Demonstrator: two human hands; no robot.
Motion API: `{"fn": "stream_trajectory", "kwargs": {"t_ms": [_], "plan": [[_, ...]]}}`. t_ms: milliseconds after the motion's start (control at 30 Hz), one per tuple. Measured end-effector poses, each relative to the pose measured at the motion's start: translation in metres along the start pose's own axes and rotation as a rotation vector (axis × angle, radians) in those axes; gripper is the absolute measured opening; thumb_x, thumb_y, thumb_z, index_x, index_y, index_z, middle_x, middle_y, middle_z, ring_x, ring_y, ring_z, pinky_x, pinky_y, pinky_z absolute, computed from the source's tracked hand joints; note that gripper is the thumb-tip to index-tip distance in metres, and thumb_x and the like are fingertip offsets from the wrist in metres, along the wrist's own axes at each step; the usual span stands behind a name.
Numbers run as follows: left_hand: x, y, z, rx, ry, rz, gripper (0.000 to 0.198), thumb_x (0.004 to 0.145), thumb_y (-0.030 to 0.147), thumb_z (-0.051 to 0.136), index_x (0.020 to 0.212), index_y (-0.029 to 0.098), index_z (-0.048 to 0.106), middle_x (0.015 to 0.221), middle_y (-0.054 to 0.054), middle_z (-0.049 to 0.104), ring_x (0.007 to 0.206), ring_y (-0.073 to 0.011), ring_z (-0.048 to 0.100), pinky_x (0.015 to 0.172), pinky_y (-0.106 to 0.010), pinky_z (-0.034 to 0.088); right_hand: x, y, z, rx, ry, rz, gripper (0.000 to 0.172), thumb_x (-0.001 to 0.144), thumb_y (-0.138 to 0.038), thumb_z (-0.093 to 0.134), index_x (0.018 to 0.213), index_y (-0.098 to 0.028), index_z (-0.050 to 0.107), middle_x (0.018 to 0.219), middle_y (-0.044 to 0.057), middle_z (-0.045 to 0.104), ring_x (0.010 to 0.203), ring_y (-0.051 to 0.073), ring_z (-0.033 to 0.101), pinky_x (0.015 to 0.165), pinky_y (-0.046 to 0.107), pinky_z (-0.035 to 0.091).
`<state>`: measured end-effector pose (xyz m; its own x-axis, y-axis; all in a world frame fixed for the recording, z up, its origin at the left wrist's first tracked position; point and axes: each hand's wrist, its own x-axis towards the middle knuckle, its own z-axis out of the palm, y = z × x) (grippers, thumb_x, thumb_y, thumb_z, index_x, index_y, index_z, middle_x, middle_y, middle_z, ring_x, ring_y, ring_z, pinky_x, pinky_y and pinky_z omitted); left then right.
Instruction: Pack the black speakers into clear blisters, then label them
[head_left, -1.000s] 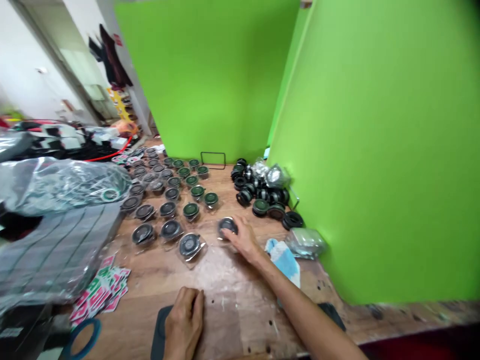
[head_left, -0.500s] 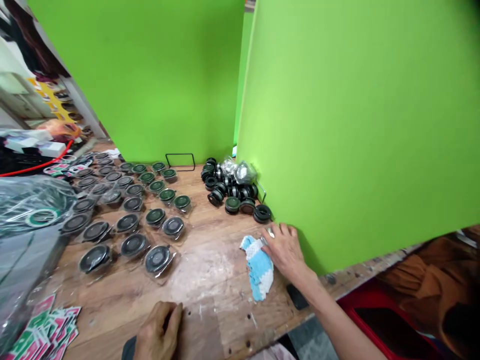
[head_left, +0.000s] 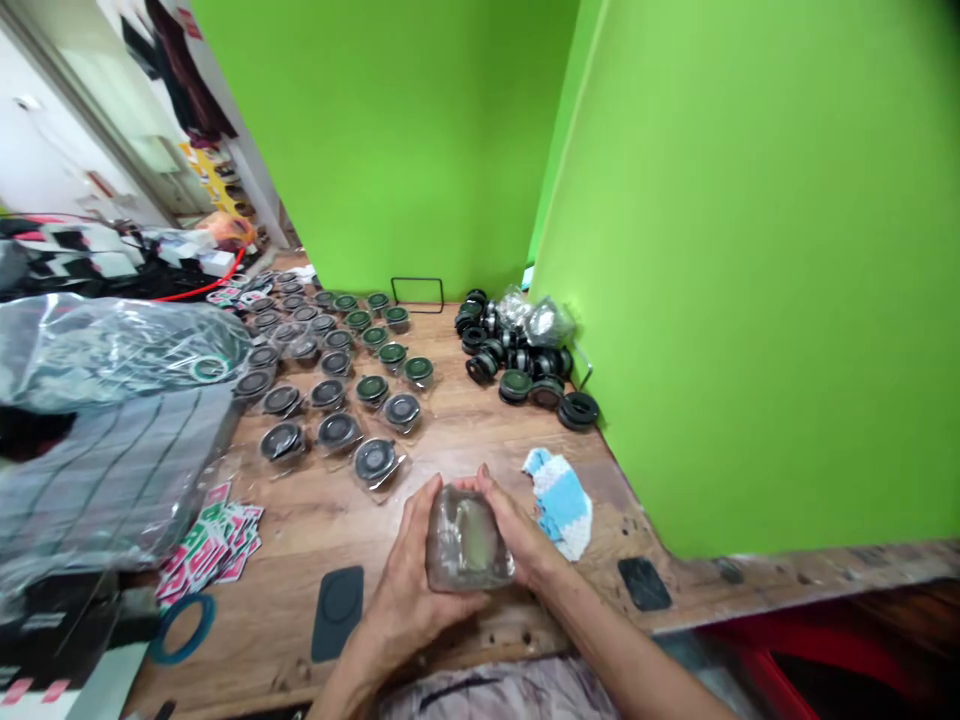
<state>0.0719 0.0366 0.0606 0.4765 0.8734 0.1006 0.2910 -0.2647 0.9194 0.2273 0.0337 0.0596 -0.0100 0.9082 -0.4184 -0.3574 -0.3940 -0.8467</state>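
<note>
Both hands are wrapped around a clear, shiny, block-shaped bundle, possibly a stack of clear plastic bags (head_left: 471, 540), just above the near table edge. My left hand (head_left: 409, 570) grips its left side and underside. Along the right and far side lies my right hand (head_left: 510, 525), its fingers partly hidden behind the bundle. Just right of it a blue and white cloth (head_left: 562, 502) rests on the table. Beyond my hands stand several round black pieces in clear wrappers (head_left: 376, 460). A dark flat pad with a round mark (head_left: 337, 612) lies left of my left hand.
A pile of loose black round pieces (head_left: 517, 385) sits against the green panel (head_left: 735, 300). Printed cards (head_left: 214, 540), a blue ring (head_left: 182, 628) and large plastic-wrapped packs (head_left: 112, 480) occupy the left. A small black square (head_left: 643, 583) lies near the right edge.
My right hand has left the spot beside the cloth, and my left hand has lifted off the table. Both now hold the clear bundle. The view has shifted left.
</note>
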Motion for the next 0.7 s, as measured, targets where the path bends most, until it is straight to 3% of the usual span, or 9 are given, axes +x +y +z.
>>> {"fn": "stream_trajectory", "kwargs": {"t_ms": [67, 167, 233, 333, 400, 500, 700], "plan": [[-0.002, -0.003, -0.003, 0.040, 0.004, -0.064, 0.101, 0.051, 0.028, 0.081, 0.134, 0.020, 0.025, 0.132, -0.017, 0.042, 0.120, -0.0313, 0.045, 0.100, -0.047, 0.039, 0.003, 0.008, 0.000, -0.056, 0.004, -0.042, 0.061, 0.083, -0.067, 0.033, 0.109, -0.017, 0.056, 0.090, 0.008, 0.065, 0.080, 0.020, 0.061, 0.072, 0.036, 0.050], [-0.007, -0.014, 0.001, 0.170, 0.114, -0.100, 0.089, 0.052, 0.024, 0.077, 0.126, 0.018, 0.028, 0.121, -0.015, 0.048, 0.108, -0.0290, 0.053, 0.091, -0.044, 0.046, 0.000, 0.005, -0.006, -0.444, 0.161, -0.426, 0.049, 0.080, -0.057, 0.051, 0.110, -0.018, 0.058, 0.099, 0.008, 0.059, 0.091, 0.019, 0.056, 0.078, 0.032, 0.046], [-0.010, -0.021, 0.007, 0.246, 0.181, -0.028, 0.082, 0.055, 0.023, 0.074, 0.124, 0.017, 0.028, 0.114, -0.013, 0.049, 0.103, -0.0269, 0.055, 0.087, -0.042, 0.049, -0.004, -0.001, -0.004, -0.623, 0.153, -0.586, 0.035, 0.078, -0.045, 0.059, 0.101, -0.019, 0.063, 0.089, 0.005, 0.057, 0.082, 0.016, 0.054, 0.072, 0.027, 0.044], [-0.010, -0.030, 0.014, 0.293, 0.207, 0.090, 0.073, 0.063, 0.022, 0.068, 0.124, 0.017, 0.028, 0.111, -0.012, 0.048, 0.102, -0.0247, 0.055, 0.086, -0.040, 0.049, -0.007, -0.003, 0.004, -0.644, -0.051, -0.532, 0.018, 0.078, -0.034, 0.062, 0.086, -0.020, 0.069, 0.072, 0.000, 0.052, 0.065, 0.011, 0.050, 0.059, 0.023, 0.039], [-0.011, -0.034, 0.017, 0.305, 0.204, 0.117, 0.074, 0.065, 0.025, 0.068, 0.126, 0.016, 0.027, 0.113, -0.014, 0.047, 0.104, -0.0250, 0.053, 0.087, -0.040, 0.049, -0.005, -0.002, 0.006, -0.587, -0.140, -0.453, 0.013, 0.075, -0.029, 0.064, 0.083, -0.020, 0.071, 0.071, -0.001, 0.053, 0.067, 0.011, 0.051, 0.061, 0.023, 0.039], [-0.013, -0.041, 0.017, 0.323, 0.192, 0.129, 0.083, 0.062, 0.028, 0.072, 0.129, 0.017, 0.024, 0.117, -0.016, 0.045, 0.107, -0.0278, 0.052, 0.089, -0.041, 0.049, 0.002, 0.001, 0.003, -0.483, -0.206, -0.369, 0.011, 0.073, -0.024, 0.065, 0.080, -0.021, 0.073, 0.072, -0.001, 0.056, 0.072, 0.012, 0.053, 0.067, 0.023, 0.039], [-0.017, -0.050, 0.019, 0.374, 0.187, 0.158, 0.084, 0.061, 0.022, 0.069, 0.131, 0.017, 0.023, 0.119, -0.017, 0.043, 0.109, -0.0317, 0.051, 0.089, -0.045, 0.048, 0.010, -0.006, -0.010, -0.337, -0.294, -0.227, 0.009, 0.066, -0.023, 0.070, 0.074, -0.021, 0.075, 0.065, -0.003, 0.054, 0.063, 0.009, 0.050, 0.059, 0.021, 0.036]]}}
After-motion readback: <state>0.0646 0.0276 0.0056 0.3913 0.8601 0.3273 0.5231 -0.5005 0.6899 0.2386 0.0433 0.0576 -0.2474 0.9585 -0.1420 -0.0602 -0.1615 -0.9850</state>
